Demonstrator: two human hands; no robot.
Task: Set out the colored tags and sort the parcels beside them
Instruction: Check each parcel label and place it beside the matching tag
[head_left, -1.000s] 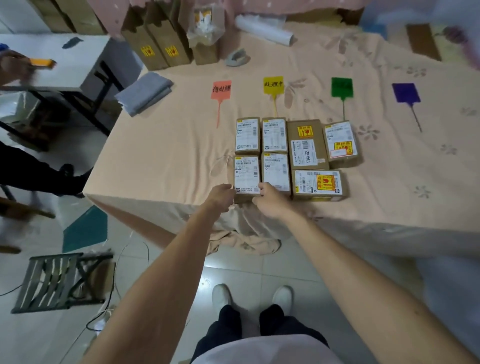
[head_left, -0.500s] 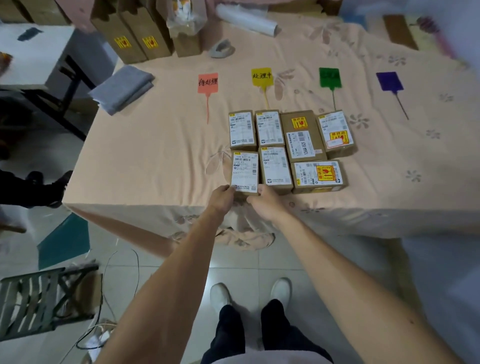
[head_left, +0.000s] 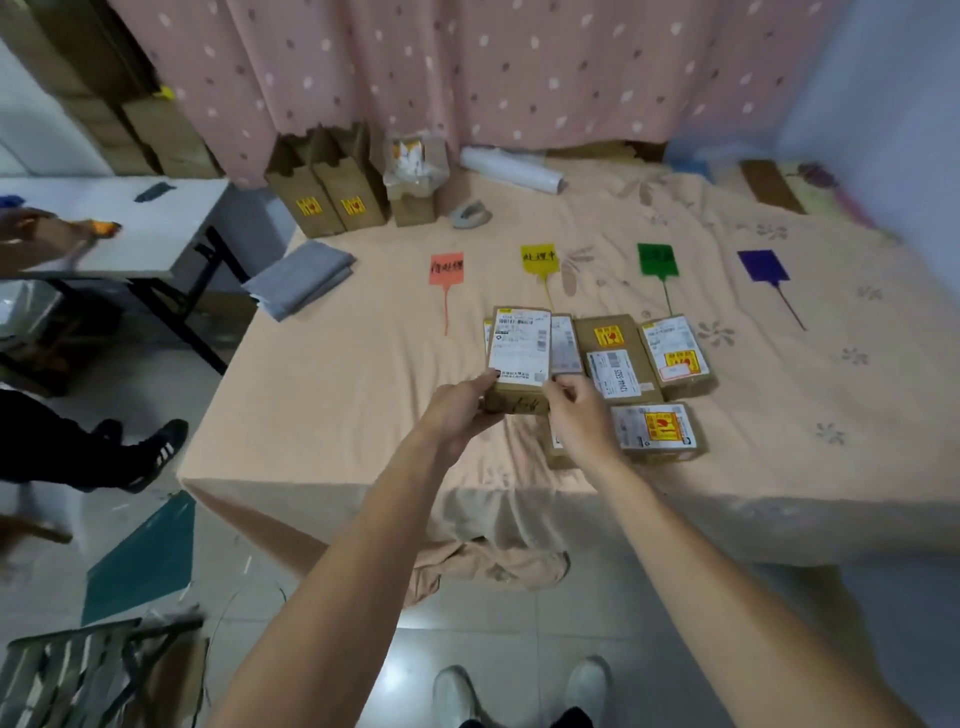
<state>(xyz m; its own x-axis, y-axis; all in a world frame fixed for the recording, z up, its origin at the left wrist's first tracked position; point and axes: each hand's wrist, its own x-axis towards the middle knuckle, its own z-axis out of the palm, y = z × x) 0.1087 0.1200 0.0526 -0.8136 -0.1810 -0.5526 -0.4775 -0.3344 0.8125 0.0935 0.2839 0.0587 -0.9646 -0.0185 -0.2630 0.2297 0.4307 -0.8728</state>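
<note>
Four tags lie in a row on the cloth-covered table (head_left: 337, 415): an orange tag (head_left: 446, 269), a yellow tag (head_left: 540, 259), a green tag (head_left: 657, 260) and a purple tag (head_left: 762, 266). Several brown parcels with white labels sit below them, among them a large parcel (head_left: 615, 358), one to its right (head_left: 675, 351) and a front parcel (head_left: 655, 430). I hold one labelled parcel (head_left: 519, 353) lifted above the group. My left hand (head_left: 460, 410) grips its near left corner and my right hand (head_left: 579, 415) grips its near right corner.
Tall cardboard boxes (head_left: 327, 192), a bagged box (head_left: 415, 179), a white roll (head_left: 511, 169) and a tape dispenser (head_left: 470, 214) stand at the back. A folded grey cloth (head_left: 298, 278) lies at the table's left. Another person's legs (head_left: 78, 452) and a white side table (head_left: 130, 228) are left.
Both hands took hold of the front-left parcel and lifted it off the table, raising it over the back parcels. The camera tilted up.
</note>
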